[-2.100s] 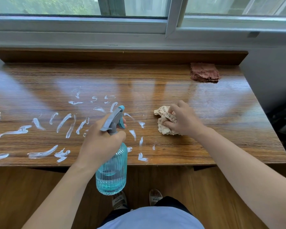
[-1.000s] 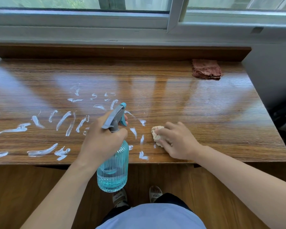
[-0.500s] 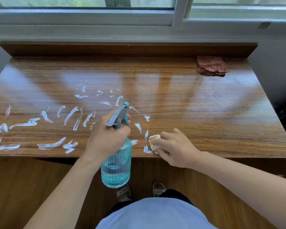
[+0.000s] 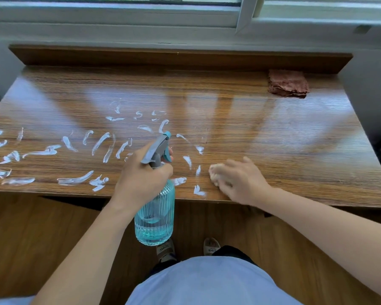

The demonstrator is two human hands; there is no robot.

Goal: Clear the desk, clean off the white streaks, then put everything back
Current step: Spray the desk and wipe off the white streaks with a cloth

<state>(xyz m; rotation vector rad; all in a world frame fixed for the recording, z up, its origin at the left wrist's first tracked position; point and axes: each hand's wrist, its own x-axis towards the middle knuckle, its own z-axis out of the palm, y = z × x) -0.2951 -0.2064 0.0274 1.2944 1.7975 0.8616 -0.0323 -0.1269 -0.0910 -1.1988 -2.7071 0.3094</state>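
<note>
The left hand (image 4: 141, 179) grips the spray bottle (image 4: 154, 213) off the desk (image 4: 273, 139) edge (trigger ready), while the right hand (image 4: 240, 179) presses a rag (image 4: 215, 175) flat; the white streaks (image 4: 101, 144) lie mostly beyond the left hand.

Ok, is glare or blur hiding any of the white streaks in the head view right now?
Head view: broad window glare washes the glossy brown wooden desk, thinning the faint white streaks near its middle; the right hand and the crumpled beige cloth under it are motion-blurred; the left hand and ribbed blue spray bottle are sharp; wide-angle distortion bows the desk edges.
</note>
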